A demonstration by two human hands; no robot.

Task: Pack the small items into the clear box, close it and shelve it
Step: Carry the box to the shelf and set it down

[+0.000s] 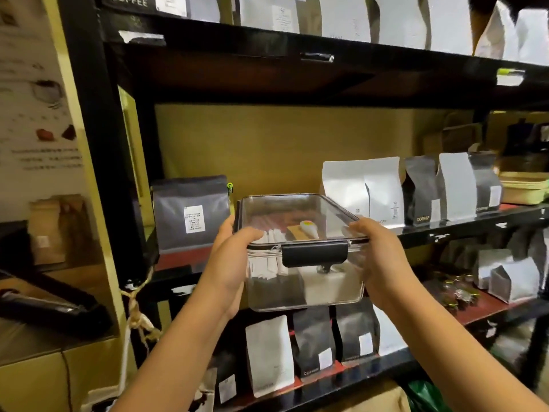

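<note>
While the left hand (228, 263) and right hand (375, 257) each clasp an end of the closed box (306, 275), it hangs level before the shelf (178, 260), its long axis pointing into the gap between the bags.

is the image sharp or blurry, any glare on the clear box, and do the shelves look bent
Head view: soft overall, with motion blur at the left edge; pale glare on the clear box lid between left hand and right hand; wide-angle bowing of the shelf edge; dim, warm light.
</note>
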